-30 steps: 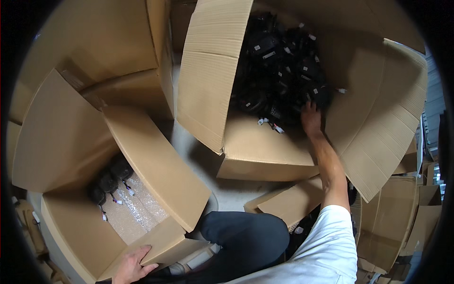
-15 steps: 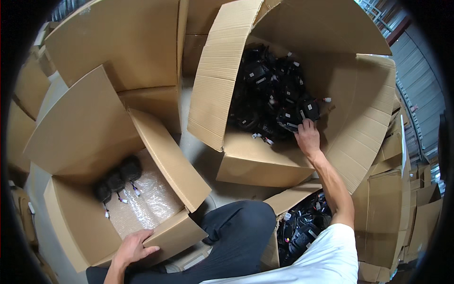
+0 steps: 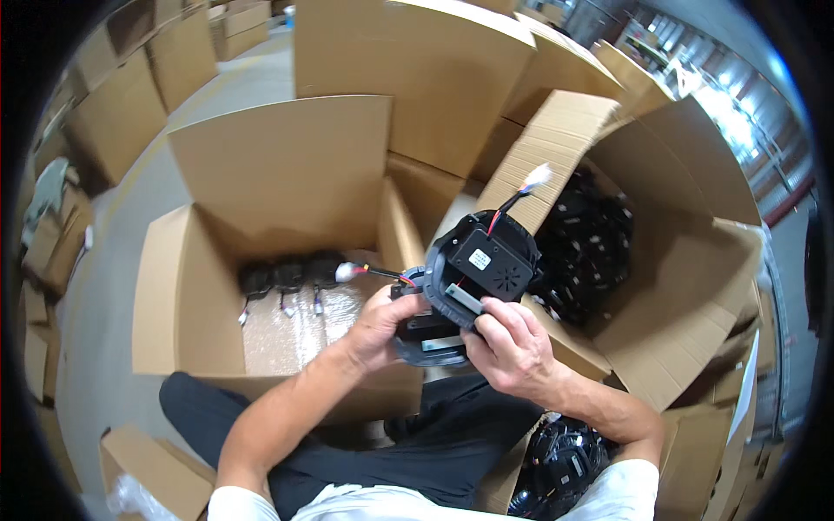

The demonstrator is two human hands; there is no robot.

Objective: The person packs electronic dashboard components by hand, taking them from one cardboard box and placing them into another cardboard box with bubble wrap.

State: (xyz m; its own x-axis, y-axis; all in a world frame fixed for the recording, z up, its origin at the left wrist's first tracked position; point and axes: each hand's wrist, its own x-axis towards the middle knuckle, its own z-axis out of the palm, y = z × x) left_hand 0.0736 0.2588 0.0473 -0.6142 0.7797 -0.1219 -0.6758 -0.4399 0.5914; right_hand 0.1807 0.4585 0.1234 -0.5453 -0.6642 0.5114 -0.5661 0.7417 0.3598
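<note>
In front of my lap, between the two big cartons, my hands hold two round black plastic units with wire leads. The upper unit (image 3: 486, 260) lies tilted over the other, showing a small vented housing, a white label and a pale strip. A white plug (image 3: 537, 178) tops its lead. The lower unit (image 3: 423, 328) is partly hidden; its lead points left to another white plug (image 3: 347, 272). My left hand (image 3: 380, 323) is closed on the lower unit's left side. My right hand (image 3: 514, 350) is closed at the upper unit's lower edge, fingers by the strip.
Three similar units (image 3: 287, 274) stand in a row on bubble wrap (image 3: 300, 339) inside the left carton (image 3: 198, 295). The right carton (image 3: 691, 269) holds a heap of black units (image 3: 586, 247). More black units (image 3: 563, 464) fill a box beside my right arm. Tall cartons (image 3: 426, 78) stand behind.
My right hand has come out of the right carton, and my left hand has left the left carton's edge. Both now hold two black units before me. The view has shifted.
</note>
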